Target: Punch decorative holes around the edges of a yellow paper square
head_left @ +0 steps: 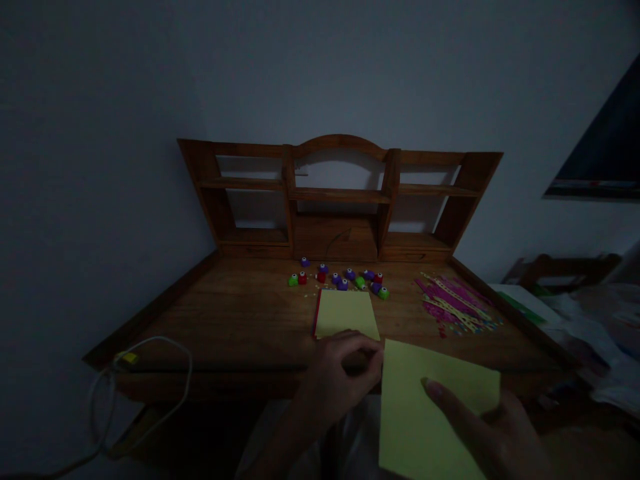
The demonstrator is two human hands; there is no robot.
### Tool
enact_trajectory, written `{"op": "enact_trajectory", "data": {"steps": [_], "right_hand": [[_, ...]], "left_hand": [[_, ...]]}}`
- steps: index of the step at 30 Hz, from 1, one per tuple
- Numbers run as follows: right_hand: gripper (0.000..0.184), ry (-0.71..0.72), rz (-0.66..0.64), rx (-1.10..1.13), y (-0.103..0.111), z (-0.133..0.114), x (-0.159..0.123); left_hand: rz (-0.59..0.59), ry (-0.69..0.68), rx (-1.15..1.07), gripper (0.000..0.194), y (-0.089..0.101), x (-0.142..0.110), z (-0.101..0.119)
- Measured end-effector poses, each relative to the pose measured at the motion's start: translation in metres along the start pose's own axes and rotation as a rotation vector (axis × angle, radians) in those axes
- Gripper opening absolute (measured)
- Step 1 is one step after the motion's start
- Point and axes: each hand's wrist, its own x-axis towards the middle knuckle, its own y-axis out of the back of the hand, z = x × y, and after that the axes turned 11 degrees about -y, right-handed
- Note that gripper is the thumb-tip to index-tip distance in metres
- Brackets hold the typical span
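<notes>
My right hand (pixel 487 433) holds a loose yellow paper sheet (pixel 425 407) low in front of the wooden desk (pixel 240 320), thumb on top of the sheet. My left hand (pixel 337 380) is curled at the sheet's upper left corner, fingers pinched against its edge. Behind my hands a stack of yellow sheets (pixel 346 313) with a red edge lies flat on the desk. Several small purple, red and green paper punches (pixel 340 280) sit in a loose row behind the stack.
Pink and yellow paper strips (pixel 453 303) with scattered bits lie at the desk's right. A wooden shelf hutch (pixel 340 200) stands at the back. A white cable (pixel 150 380) hangs off the left front corner. Cluttered items (pixel 575 313) lie right of the desk. The room is dim.
</notes>
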Motion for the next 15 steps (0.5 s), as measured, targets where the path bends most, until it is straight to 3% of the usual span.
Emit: {"op": "enact_trajectory", "data": {"steps": [11,15], "right_hand": [[0.040,0.007,0.016,-0.022,-0.006,0.004,-0.002],[0.036,0.097,0.067,-0.102,0.001,0.007,-0.003]], "left_hand": [[0.035,-0.180,0.256,0.012,-0.003,-0.003,-0.003],[0.148,-0.200,0.482,0.012,-0.002,-0.003,-0.011]]}}
